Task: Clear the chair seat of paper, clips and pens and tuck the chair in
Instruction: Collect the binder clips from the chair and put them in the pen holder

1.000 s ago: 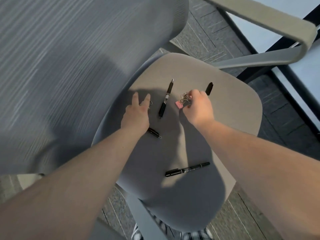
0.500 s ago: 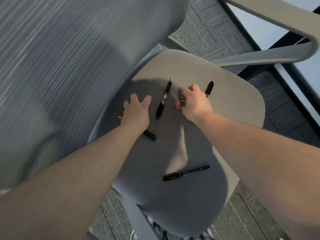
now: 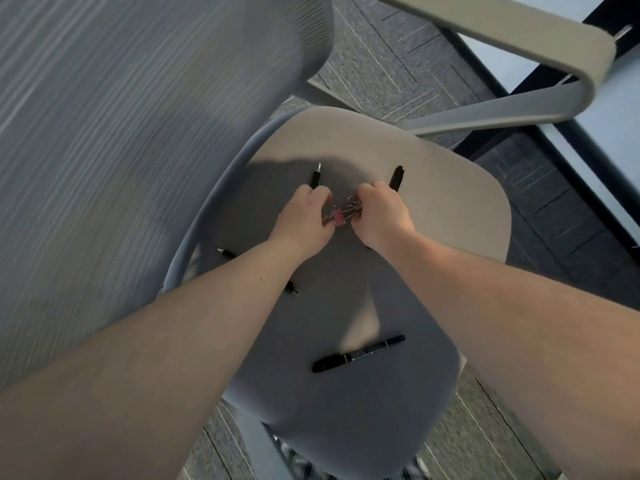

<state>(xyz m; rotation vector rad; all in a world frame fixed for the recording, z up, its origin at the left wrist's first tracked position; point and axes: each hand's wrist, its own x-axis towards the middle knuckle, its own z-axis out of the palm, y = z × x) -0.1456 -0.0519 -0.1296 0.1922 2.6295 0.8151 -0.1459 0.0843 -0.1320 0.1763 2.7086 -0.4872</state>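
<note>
The grey chair seat (image 3: 450, 209) fills the middle of the view. My left hand (image 3: 304, 220) and my right hand (image 3: 381, 216) meet over its centre, both closed on a small bunch of binder clips (image 3: 351, 209), one of them pink (image 3: 337, 217). A black pen (image 3: 316, 176) pokes out beyond my left hand. A short black pen (image 3: 396, 176) shows behind my right hand. Another pen (image 3: 292, 289) lies under my left forearm, only its ends visible. A black marker (image 3: 358, 353) lies on the near part of the seat. No paper is visible.
The mesh backrest (image 3: 138, 133) stands close on the left. A grey armrest (image 3: 519, 46) arches over the far right. A pale desk top (image 3: 616, 133) with a dark edge runs along the right. Grey carpet lies around the chair.
My left hand moved right from the seat's left side to join my right hand at the clips. The right hand lifted the clips slightly.
</note>
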